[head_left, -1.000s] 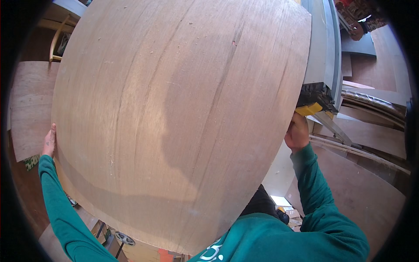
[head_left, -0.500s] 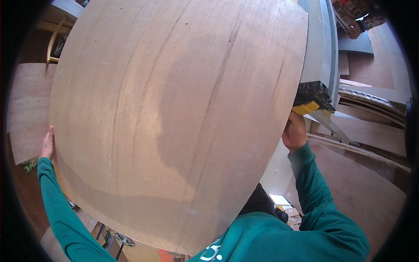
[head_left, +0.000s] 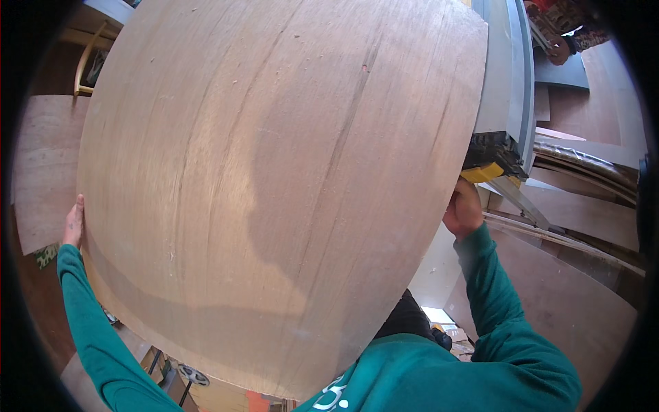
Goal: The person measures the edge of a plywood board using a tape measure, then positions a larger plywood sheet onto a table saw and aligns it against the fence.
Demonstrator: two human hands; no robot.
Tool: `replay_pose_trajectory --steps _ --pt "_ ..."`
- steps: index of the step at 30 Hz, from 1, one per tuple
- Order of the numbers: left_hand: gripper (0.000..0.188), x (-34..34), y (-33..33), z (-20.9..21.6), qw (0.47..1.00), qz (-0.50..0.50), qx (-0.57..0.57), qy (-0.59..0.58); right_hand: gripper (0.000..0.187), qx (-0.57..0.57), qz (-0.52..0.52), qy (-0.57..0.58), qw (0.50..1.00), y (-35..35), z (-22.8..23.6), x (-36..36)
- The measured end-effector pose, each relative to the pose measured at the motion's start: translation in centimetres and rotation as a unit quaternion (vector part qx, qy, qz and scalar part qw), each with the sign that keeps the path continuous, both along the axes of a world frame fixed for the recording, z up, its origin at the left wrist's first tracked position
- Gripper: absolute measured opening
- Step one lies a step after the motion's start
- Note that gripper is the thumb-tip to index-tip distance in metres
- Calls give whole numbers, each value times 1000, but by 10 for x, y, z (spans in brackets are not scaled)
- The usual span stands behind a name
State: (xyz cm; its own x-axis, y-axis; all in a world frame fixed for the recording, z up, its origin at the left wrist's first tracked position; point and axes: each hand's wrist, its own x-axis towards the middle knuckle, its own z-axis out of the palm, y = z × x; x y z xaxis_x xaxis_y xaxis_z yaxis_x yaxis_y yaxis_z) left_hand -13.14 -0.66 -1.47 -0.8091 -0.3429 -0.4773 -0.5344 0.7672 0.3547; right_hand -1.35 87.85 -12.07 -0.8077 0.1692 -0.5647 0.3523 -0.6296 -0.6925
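Note:
A large sheet of plywood [head_left: 274, 172] fills most of the view, with dark grain streaks, a small reddish knot and bits of sawdust on it. At its left edge my left hand [head_left: 74, 221] grips the side, its lower fingers hidden by the sheet. On the opposite edge my right hand [head_left: 465, 209] is closed on the sheet, its fingertips out of sight. Just above that hand sits the black and yellow end piece [head_left: 489, 159] of a long grey metal rail [head_left: 504, 82]. The sheet's near corner comes close to my body.
Another person's hand [head_left: 559, 51] is at the far right, beside a dark panel [head_left: 563, 72]. Several boards [head_left: 576, 206] lie to the right, by a metal brace [head_left: 522, 202]. A smaller wooden panel [head_left: 51, 172] is on the left, below a wooden frame [head_left: 86, 62]. A wheel [head_left: 193, 374] shows beneath the sheet.
Both hands keep their hold on the plywood. The whole scene shifts by only a few pixels, with the sheet and the rail slightly further right at the top.

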Motion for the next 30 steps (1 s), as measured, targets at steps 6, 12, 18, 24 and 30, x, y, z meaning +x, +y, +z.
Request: replay_pose_trajectory --steps 6,12,18,24,30 --pt "99 -1 1 0 1000 -8 -8 0 40 -19 17 15 1000 4 -5 1" --pt "98 0 -3 -3 1000 -4 -5 1 41 -24 8 11 1000 5 -9 1" --pt "96 -1 -4 -4 1000 -4 -13 10 42 -30 18 17 999 7 -10 2" --pt "97 0 1 -1 1000 -9 -18 5 43 -26 22 17 999 6 -10 3" --pt "97 -1 -1 -2 1000 -9 2 -7 40 -45 27 35 998 6 -9 5"
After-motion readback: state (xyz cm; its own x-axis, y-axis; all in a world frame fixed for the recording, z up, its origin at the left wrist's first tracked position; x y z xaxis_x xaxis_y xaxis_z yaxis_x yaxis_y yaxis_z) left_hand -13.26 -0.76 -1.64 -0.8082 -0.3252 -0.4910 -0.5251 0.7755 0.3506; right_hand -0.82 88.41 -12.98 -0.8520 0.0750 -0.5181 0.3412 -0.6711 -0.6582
